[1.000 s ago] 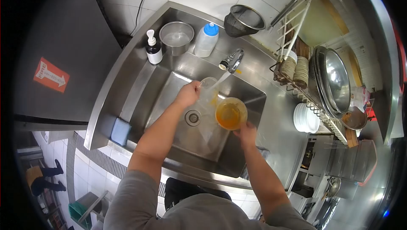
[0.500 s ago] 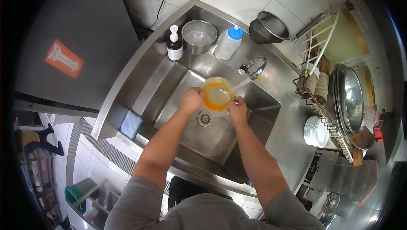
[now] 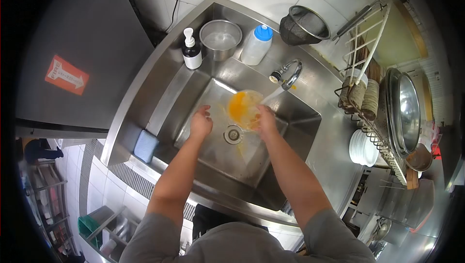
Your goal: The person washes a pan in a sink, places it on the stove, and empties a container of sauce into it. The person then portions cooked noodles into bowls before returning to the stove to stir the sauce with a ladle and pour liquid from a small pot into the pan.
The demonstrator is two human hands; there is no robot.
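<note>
Bowl (image 3: 243, 109), streaked with orange, is now gripped near its edge by the right hand (image 3: 265, 121) alone, over the sink (image 3: 215, 166) beside the running tap (image 3: 294, 78), the left hand (image 3: 201, 123) having let go with fingers loosely curled, so one hand seemingly bears it.

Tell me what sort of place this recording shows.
Probably a commercial kitchen's washing-up area: there is a deep steel sink with a running tap, a wire rack holding large metal bowls, and stacked white plates.
</note>
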